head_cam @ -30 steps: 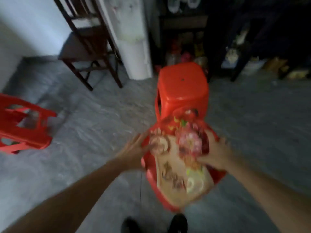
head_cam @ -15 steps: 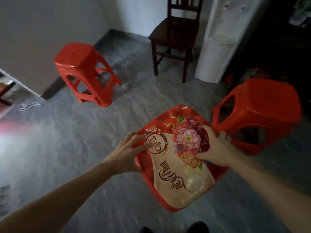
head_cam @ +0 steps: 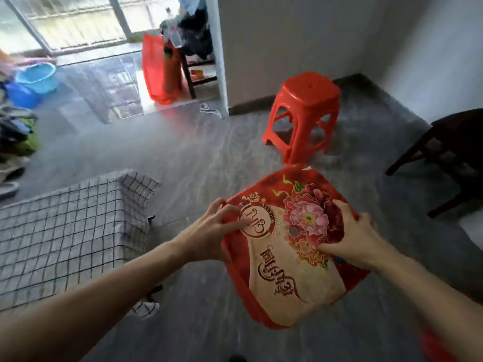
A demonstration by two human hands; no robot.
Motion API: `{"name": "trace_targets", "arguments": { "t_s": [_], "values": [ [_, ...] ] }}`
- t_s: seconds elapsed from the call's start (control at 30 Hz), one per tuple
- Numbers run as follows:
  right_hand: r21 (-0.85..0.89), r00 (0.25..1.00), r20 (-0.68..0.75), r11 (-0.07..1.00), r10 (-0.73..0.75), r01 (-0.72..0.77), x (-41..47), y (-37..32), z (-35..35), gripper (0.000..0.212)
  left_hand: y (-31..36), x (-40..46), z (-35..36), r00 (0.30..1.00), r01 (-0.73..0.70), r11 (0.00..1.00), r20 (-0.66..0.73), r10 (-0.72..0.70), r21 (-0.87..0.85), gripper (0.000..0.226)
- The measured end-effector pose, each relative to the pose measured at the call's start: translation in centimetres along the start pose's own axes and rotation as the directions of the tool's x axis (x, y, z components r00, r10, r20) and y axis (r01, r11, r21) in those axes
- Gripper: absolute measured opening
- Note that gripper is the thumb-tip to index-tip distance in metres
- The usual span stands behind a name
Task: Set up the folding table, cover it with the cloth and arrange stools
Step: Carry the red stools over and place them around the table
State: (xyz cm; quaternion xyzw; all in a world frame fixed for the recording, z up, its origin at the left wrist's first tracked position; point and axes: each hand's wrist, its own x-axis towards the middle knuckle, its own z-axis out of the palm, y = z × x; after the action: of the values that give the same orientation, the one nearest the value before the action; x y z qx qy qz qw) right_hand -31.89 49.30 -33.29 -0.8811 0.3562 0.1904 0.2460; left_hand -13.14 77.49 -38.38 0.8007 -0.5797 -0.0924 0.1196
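Observation:
I hold a red plastic stool (head_cam: 292, 259) with a flower-printed seat in front of me, above the grey floor. My left hand (head_cam: 211, 231) grips its left edge, fingers spread over the seat. My right hand (head_cam: 350, 241) grips its right edge, fingers curled onto the flower print. The folding table (head_cam: 65, 231) stands at the lower left, covered with a white cloth with a black grid. A second red stool (head_cam: 303, 113) stands upright on the floor farther off, near the wall.
A dark wooden chair (head_cam: 449, 150) stands at the right edge. A red bag (head_cam: 159, 69) leans on a cluttered rack by the doorway. Blue basins (head_cam: 34, 79) sit at far left. Open grey floor lies between table and far stool.
My view has swung round to the left, bringing the covered table and doorway into sight. Both hands keep their hold on the printed stool, carried along with me.

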Motion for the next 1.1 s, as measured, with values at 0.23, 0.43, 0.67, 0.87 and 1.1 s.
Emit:
{"name": "trace_targets", "arguments": {
  "t_s": [0.23, 0.43, 0.67, 0.87, 1.1],
  "values": [
    [-0.198, 0.979, 0.09, 0.96, -0.183, 0.198, 0.2, -8.6, -3.2, 0.116, -0.1, -7.6, -4.4, 0.964, 0.239, 0.968, -0.103, -0.247, -0.078, 0.093],
    [-0.253, 0.912, 0.16, 0.877, -0.378, 0.408, -2.6, -12.8, -4.9, 0.117, 4.6, -14.2, -7.3, 0.891, 0.368, 0.926, -0.251, -0.377, -0.084, 0.094],
    [-0.286, 0.814, 0.293, 0.766, -0.502, 0.576, -8.1, -15.1, -6.7, 0.116, 13.0, -20.4, -9.4, 0.775, 0.578, 0.805, -0.216, -0.594, -0.137, 0.094],
    [-0.34, 0.725, 0.421, 0.647, -0.545, 0.683, -13.2, -18.3, -5.9, 0.116, 18.7, -26.8, -10.1, 0.676, 0.679, 0.71, -0.22, -0.704, -0.186, 0.096],
    [-0.356, 0.599, 0.551, 0.486, -0.581, 0.798, -19.4, -23.9, -0.8, 0.116, 24.1, -36.2, -8.9, 0.498, 0.784, 0.541, -0.212, -0.841, -0.304, 0.096]
  ]
}}
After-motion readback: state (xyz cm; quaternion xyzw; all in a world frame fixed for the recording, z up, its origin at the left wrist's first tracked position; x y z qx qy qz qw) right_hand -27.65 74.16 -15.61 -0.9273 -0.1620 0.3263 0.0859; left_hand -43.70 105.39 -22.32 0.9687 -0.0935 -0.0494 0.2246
